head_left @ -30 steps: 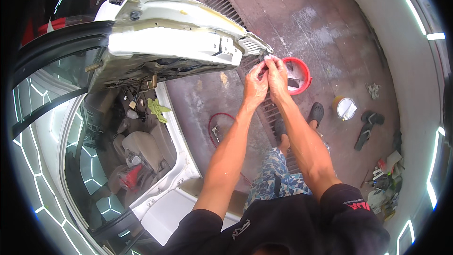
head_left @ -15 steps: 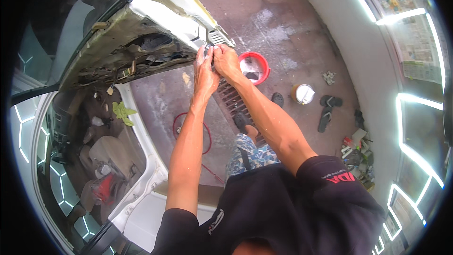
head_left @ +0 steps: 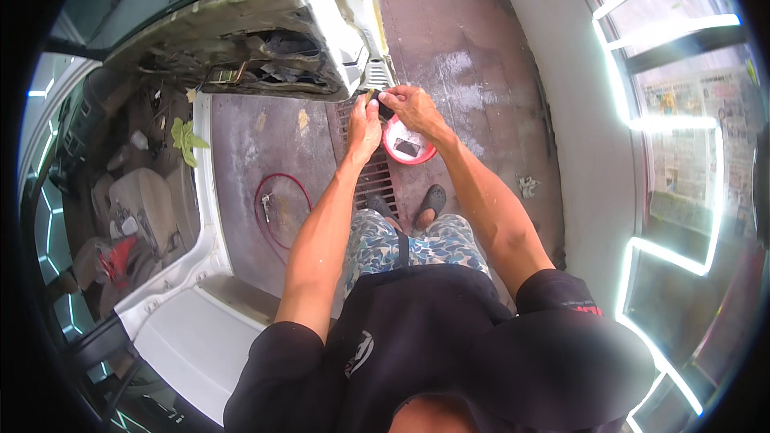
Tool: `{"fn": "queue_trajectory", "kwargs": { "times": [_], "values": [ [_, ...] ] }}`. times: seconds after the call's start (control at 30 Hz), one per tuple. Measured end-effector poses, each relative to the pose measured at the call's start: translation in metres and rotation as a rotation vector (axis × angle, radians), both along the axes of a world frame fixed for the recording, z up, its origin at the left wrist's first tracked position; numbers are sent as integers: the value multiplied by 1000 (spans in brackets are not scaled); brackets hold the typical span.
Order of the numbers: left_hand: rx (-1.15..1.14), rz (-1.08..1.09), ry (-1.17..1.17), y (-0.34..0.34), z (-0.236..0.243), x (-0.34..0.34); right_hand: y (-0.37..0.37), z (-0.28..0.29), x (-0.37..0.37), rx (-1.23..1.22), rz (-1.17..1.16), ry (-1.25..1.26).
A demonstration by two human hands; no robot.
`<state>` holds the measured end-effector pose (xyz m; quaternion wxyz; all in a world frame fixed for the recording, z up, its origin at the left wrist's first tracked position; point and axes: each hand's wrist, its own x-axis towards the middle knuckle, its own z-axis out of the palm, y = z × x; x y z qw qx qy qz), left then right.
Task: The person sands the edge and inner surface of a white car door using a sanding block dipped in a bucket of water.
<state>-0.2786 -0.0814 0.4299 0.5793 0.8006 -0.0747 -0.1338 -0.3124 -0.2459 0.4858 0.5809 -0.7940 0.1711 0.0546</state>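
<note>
My left hand (head_left: pixel 364 124) and my right hand (head_left: pixel 409 110) are close together just below the lower end of a white car door (head_left: pixel 353 28), fingers closed around a small dark pad (head_left: pixel 383 111) that they largely cover. Whether the pad touches the door's edge I cannot tell. Under my hands a red bucket (head_left: pixel 409 160) holds whitish liquid and a dark rectangular object. The door's exposed inner side, with openings and a metal piece, faces downward on the left.
The open car body (head_left: pixel 205 192) with seats (head_left: pixel 144 208) and a green cloth (head_left: pixel 186 140) is on the left. A red hose (head_left: pixel 258 200) lies on the concrete floor (head_left: pixel 449 24), beside a drain grate (head_left: pixel 373 188). A pale wall (head_left: pixel 561 72) and lit window frames bound the right.
My view has turned, so the door now runs up toward the top. Both hands remain together on the dark pad, shifting along by the door's end. My feet now stand side by side in view.
</note>
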Motion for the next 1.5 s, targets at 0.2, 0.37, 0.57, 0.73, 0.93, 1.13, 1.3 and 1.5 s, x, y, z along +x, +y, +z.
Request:
{"fn": "queue_trajectory", "kwargs": {
  "times": [0.2,0.37,0.57,0.73,0.93,1.13,1.3,1.5],
  "values": [
    [-99,158,-116,-26,30,-22,-14,6,13,-206,23,8],
    [313,-211,-488,-24,58,-33,-32,8,29,-206,80,144],
    [398,115,-680,-39,38,-22,-68,-14,73,-55,331,206],
    [138,486,-417,-58,10,-18,-52,22,107,46,393,350],
    [-232,973,-152,-149,-14,15,-95,-32,155,-141,832,-62],
    [-564,1089,25,-212,-8,7,-126,-48,170,-307,1033,-102],
    [-449,1223,-159,-214,-20,-3,-134,-1,171,-389,1231,-267],
    [-358,1378,-227,-211,-20,26,-149,113,193,-490,1256,-590]
  ]
}}
